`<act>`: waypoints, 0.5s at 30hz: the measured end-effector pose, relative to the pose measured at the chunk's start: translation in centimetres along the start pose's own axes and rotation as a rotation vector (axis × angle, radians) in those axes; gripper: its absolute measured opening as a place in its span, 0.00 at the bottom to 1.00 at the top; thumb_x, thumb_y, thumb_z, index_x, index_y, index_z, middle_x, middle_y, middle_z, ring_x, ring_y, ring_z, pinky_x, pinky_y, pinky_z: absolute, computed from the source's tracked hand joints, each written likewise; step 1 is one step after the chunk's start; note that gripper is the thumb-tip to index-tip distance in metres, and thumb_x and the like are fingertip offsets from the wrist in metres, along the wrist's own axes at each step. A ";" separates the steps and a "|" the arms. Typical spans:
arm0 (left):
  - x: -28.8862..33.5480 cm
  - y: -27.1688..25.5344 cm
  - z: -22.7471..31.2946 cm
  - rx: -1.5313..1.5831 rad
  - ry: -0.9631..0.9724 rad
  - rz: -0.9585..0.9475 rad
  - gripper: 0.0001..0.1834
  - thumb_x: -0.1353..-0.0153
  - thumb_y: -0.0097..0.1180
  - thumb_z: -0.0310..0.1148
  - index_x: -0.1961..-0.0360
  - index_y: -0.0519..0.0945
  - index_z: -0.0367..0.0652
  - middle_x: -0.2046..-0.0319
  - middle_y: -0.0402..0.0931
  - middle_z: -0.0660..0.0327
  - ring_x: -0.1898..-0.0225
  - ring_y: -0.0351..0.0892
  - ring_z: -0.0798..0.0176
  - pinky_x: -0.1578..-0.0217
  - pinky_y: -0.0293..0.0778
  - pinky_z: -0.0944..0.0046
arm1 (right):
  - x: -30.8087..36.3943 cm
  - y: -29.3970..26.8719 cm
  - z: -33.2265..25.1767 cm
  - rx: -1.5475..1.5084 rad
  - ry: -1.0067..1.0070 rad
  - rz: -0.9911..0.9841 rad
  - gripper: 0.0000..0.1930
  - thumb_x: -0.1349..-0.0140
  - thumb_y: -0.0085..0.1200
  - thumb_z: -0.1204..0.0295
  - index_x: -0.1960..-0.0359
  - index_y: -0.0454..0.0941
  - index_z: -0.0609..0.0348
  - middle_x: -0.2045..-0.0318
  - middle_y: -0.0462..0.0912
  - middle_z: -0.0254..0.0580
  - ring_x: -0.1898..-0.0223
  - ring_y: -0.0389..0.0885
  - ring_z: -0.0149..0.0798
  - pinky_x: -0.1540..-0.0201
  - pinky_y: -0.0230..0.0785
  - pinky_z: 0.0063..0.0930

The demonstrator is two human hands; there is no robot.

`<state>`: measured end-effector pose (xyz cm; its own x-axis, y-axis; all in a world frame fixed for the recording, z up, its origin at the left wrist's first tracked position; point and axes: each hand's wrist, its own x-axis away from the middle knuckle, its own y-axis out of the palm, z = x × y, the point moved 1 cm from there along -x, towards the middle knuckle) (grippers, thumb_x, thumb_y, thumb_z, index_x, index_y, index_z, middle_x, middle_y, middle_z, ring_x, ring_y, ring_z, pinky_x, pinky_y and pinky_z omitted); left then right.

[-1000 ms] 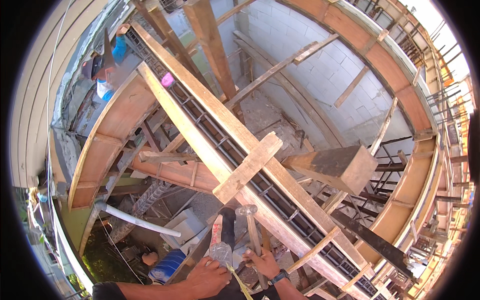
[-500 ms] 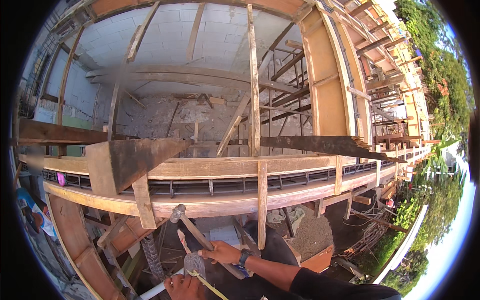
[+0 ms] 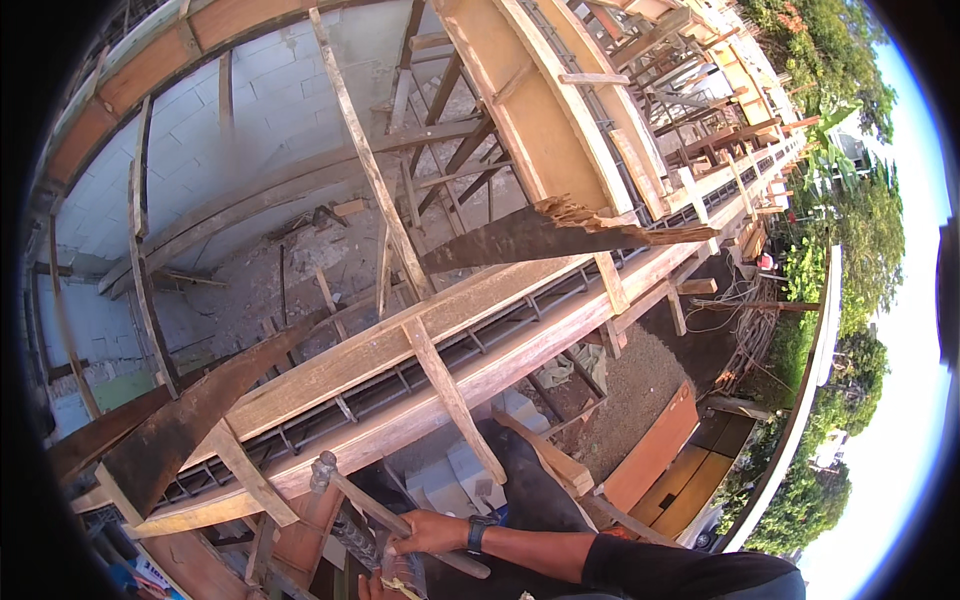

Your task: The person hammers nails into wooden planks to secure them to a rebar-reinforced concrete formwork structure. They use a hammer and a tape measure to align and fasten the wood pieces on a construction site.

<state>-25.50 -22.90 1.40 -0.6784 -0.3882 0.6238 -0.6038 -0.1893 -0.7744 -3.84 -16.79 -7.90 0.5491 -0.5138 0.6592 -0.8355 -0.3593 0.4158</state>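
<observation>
My right hand (image 3: 432, 532), with a dark watch on its wrist, is closed around the wooden handle of a hammer (image 3: 372, 508). The hammer's metal head points up and left, close to the near board of the long beam form (image 3: 370, 432). Low at the picture's edge, my left hand (image 3: 378, 586) is partly cut off. Its bent fingers grip what looks like a crumpled clear plastic bag (image 3: 408, 570), just below my right hand. What the bag contains cannot be made out.
Steel bars (image 3: 480, 340) run between the form's boards, with wooden cleats (image 3: 455, 400) across the top. A dark timber with a splintered end (image 3: 570, 232) and another dark beam (image 3: 190, 420) cross it. Below lie pale blocks (image 3: 450, 480), a gravel heap (image 3: 640, 390) and an orange-brown panel (image 3: 655, 435).
My view has swung to the right, so the beam form now slants upward to the right. Both hands sit lower in the picture, and the hammer stays in my right hand.
</observation>
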 end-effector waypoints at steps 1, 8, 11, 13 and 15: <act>-0.9 -1.3 -0.7 0.410 -0.053 -0.189 0.19 0.46 0.56 0.40 0.58 0.88 0.41 0.57 0.85 0.46 0.44 0.78 0.40 0.36 0.65 0.37 | 0.5 -0.2 0.6 -0.027 -0.006 0.020 0.22 0.38 0.63 0.56 0.55 0.80 0.64 0.67 0.85 0.41 0.64 0.81 0.36 0.55 0.73 0.34; -3.4 -3.5 -2.2 0.752 -0.291 -0.307 0.14 0.45 0.58 0.39 0.63 0.87 0.43 0.64 0.85 0.48 0.56 0.83 0.45 0.49 0.73 0.44 | 2.8 -1.3 1.6 -0.058 0.048 0.071 0.22 0.36 0.62 0.55 0.54 0.82 0.64 0.65 0.85 0.41 0.62 0.81 0.34 0.53 0.72 0.32; -3.7 -3.1 -2.0 0.709 -0.313 -0.293 0.13 0.43 0.59 0.39 0.64 0.87 0.43 0.66 0.84 0.49 0.59 0.84 0.47 0.55 0.76 0.47 | 3.4 -1.5 1.7 -0.031 0.037 0.035 0.22 0.35 0.62 0.56 0.53 0.82 0.65 0.64 0.86 0.43 0.61 0.81 0.34 0.52 0.73 0.31; -3.6 -2.9 -1.7 0.683 -0.321 -0.289 0.12 0.42 0.59 0.39 0.64 0.86 0.44 0.67 0.84 0.49 0.62 0.84 0.49 0.58 0.77 0.48 | 3.7 -1.5 1.9 -0.027 0.012 0.036 0.22 0.35 0.62 0.56 0.54 0.82 0.65 0.64 0.85 0.43 0.62 0.81 0.35 0.53 0.73 0.32; -3.3 -2.7 -1.2 0.657 -0.326 -0.281 0.11 0.41 0.59 0.39 0.65 0.85 0.44 0.68 0.83 0.50 0.65 0.85 0.50 0.62 0.79 0.50 | 4.2 -1.5 1.9 -0.022 -0.004 0.052 0.22 0.35 0.61 0.56 0.54 0.81 0.66 0.65 0.85 0.43 0.62 0.81 0.35 0.54 0.73 0.33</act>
<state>-22.13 -20.06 1.60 -0.3183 -0.4728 0.8217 -0.2942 -0.7747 -0.5597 -0.19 -19.87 -6.93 0.5049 -0.5342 0.6781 -0.8632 -0.3147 0.3948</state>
